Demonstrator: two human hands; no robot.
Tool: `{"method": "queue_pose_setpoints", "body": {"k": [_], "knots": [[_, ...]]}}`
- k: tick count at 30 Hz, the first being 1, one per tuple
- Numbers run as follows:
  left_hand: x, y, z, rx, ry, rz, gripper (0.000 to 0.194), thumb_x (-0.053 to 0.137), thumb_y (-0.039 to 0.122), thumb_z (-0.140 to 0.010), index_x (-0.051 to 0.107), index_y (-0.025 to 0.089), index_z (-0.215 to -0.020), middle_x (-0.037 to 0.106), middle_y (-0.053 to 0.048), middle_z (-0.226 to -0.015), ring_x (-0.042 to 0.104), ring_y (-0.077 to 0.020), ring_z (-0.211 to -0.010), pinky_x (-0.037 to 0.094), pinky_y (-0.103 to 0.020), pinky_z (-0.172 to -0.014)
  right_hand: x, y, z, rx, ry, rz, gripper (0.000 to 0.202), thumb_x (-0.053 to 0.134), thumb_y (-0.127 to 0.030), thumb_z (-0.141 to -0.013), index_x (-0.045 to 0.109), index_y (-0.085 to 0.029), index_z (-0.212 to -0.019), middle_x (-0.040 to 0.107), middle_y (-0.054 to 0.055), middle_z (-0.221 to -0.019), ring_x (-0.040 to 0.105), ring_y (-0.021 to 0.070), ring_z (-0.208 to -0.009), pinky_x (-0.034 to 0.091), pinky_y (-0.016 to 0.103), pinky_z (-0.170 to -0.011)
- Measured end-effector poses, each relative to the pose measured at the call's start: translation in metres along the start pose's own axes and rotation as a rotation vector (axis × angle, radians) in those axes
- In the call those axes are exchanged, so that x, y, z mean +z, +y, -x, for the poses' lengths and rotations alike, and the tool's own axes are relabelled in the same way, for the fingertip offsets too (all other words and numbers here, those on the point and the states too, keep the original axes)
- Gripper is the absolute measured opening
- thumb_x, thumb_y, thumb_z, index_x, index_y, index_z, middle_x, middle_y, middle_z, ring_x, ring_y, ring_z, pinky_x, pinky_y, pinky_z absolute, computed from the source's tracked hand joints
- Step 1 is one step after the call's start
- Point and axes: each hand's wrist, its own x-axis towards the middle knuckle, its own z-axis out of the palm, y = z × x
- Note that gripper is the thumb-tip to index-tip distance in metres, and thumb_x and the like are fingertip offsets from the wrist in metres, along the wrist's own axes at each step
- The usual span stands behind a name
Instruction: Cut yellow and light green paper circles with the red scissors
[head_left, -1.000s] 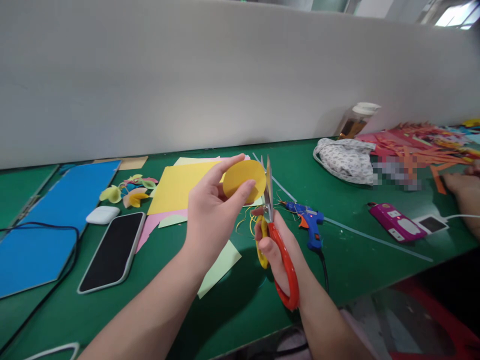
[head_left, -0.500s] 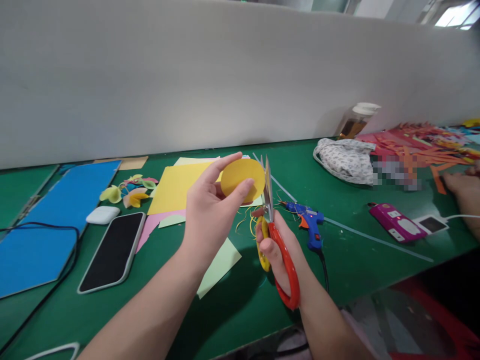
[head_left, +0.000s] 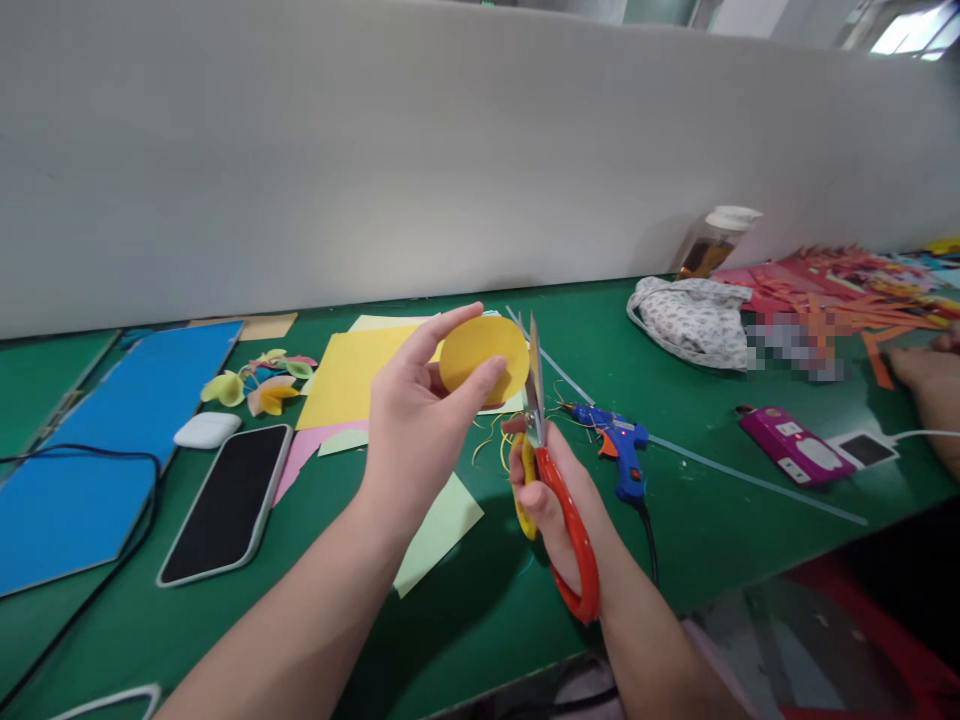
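Observation:
A round yellow paper disc (head_left: 480, 358) is pinched between the thumb and fingers of my left hand (head_left: 420, 410), above the table. My right hand (head_left: 559, 500) grips scissors (head_left: 574, 535) with red and yellow handles. Their blades point up and away at the right edge of the disc, nearly closed. Behind my left hand lie a yellow sheet (head_left: 341, 375), a pink sheet (head_left: 300, 458) and pale green paper (head_left: 442, 530). Thin yellow strips (head_left: 491, 445) lie on the table near the scissors.
On the green table (head_left: 720, 560) are a blue glue gun (head_left: 626, 450), phone (head_left: 229, 505), white case (head_left: 208, 430), blue board (head_left: 112, 440), paper petals (head_left: 262, 385), patterned pouch (head_left: 694, 320), bottle (head_left: 716, 240), purple item (head_left: 795, 445) and orange strips (head_left: 825, 290). Another person's hand (head_left: 919, 375) is far right.
The scissor blades have drawn slightly closer together. Both hands are almost in the same place, with the disc still held in my left hand.

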Motion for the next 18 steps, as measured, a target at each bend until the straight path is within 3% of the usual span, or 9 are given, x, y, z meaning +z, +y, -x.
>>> {"method": "queue_pose_setpoints", "body": {"k": [18], "knots": [[0.0021, 0.0075, 0.0005, -0.041, 0.033, 0.025, 0.047, 0.076, 0.025, -0.075, 0.065, 0.022, -0.12, 0.072, -0.001, -0.084, 0.073, -0.0176, -0.074, 0.065, -0.028, -0.064, 0.0008, 0.0008, 0.0, -0.024, -0.016, 0.016, 0.078, 0.057, -0.087, -0.063, 0.052, -0.023, -0.107, 0.039, -0.007, -0.068, 0.035, 0.0125, -0.059, 0.032, 0.027, -0.058]]}}
